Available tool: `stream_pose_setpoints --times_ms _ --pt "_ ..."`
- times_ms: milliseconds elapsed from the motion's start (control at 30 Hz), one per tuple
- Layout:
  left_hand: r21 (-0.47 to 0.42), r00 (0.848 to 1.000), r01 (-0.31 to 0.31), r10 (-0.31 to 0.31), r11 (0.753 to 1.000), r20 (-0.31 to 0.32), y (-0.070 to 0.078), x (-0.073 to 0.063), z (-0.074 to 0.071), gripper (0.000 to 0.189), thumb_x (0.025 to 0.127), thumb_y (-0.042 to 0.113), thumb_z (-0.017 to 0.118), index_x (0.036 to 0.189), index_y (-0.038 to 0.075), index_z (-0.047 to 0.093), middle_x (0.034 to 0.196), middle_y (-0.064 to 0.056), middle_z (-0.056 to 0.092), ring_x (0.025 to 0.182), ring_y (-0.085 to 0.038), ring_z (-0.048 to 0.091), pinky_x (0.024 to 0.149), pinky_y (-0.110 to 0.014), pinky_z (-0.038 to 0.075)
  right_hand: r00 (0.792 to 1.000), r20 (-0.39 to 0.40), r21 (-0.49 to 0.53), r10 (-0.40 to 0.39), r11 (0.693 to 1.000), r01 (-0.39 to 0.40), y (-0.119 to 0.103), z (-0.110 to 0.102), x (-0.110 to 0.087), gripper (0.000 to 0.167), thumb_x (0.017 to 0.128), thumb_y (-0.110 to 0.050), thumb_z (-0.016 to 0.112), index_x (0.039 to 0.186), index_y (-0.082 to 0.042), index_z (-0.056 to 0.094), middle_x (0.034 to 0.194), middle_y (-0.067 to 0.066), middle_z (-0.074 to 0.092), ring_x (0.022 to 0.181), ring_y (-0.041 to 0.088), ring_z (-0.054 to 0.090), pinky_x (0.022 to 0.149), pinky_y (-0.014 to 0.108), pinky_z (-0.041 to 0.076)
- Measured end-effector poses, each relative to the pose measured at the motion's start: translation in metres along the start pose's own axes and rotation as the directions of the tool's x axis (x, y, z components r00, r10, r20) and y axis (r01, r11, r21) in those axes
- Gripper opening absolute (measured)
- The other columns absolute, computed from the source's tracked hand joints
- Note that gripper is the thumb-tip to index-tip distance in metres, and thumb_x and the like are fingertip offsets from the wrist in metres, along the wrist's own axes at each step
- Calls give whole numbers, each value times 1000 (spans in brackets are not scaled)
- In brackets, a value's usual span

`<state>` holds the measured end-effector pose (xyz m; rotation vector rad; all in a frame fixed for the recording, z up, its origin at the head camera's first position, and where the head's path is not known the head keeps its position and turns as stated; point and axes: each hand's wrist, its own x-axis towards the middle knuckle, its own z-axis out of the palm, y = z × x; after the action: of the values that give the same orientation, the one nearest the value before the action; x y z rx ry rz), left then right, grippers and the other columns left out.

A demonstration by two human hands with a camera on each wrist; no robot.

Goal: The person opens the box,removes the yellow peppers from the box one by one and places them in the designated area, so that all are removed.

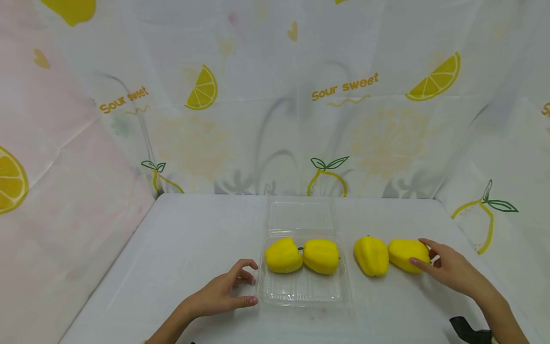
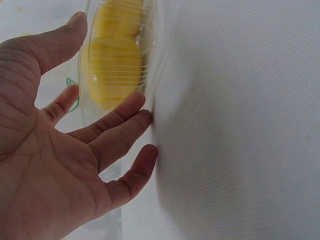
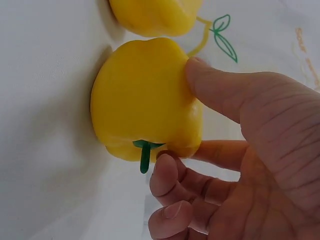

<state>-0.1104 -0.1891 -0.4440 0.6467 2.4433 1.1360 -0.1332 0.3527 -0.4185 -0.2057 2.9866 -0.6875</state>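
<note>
My right hand point(image 1: 451, 267) holds the rightmost yellow bell pepper point(image 1: 407, 254) by its stem end, thumb on the near side and index finger on the far side. In the right wrist view, the green stem of this pepper point(image 3: 147, 100) shows, and the other fingers curl beside it. A second yellow pepper point(image 1: 371, 256) lies just left of it on the table. Two more peppers, a left one point(image 1: 283, 255) and a right one point(image 1: 321, 256), sit in a clear plastic container point(image 1: 301, 298). My left hand point(image 1: 223, 291) is at the container's left side, fingers loosely bent, holding nothing.
The container's transparent lid point(image 1: 302, 216) lies folded back behind it. A white cloth covers the table point(image 1: 193, 229). Lemon-printed curtains point(image 1: 266, 95) hang along the back and sides. A black strap-like piece point(image 1: 470, 330) shows by the right forearm.
</note>
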Motion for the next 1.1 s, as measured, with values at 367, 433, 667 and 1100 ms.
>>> stream_pose_setpoints --times_ms 367,433,667,1100 --pt "1 1000 4 -4 1000 1 1 0 0 60 89 44 73 134 35 33 116 5 61 111 -21 57 95 -54 43 1000 -20 1 4 1000 -4 -2 5 1 72 97 -42 61 133 18 43 106 25 58 84 26 52 66 38 47" --pt "2 1000 1 -1 1000 0 1 -1 0 60 89 44 73 133 35 33 116 5 61 111 -21 58 95 -54 43 999 -38 6 -3 1000 3 -3 6 0 70 98 -41 61 133 17 44 112 28 57 86 28 53 69 39 48" --pt "1 1000 -1 1 1000 -2 1 0 0 60 89 44 72 133 36 33 116 6 61 111 -21 57 95 -54 43 995 -90 20 -50 998 52 -6 7 1 59 96 -34 66 131 10 51 122 32 57 90 32 56 69 43 48" --pt "-5 1000 8 -8 1000 -1 1 -1 0 59 89 43 72 134 36 33 117 5 60 112 -22 57 95 -55 43 962 -160 39 -221 972 230 -11 10 6 44 88 -11 74 123 8 55 115 27 63 95 37 60 82 62 47"
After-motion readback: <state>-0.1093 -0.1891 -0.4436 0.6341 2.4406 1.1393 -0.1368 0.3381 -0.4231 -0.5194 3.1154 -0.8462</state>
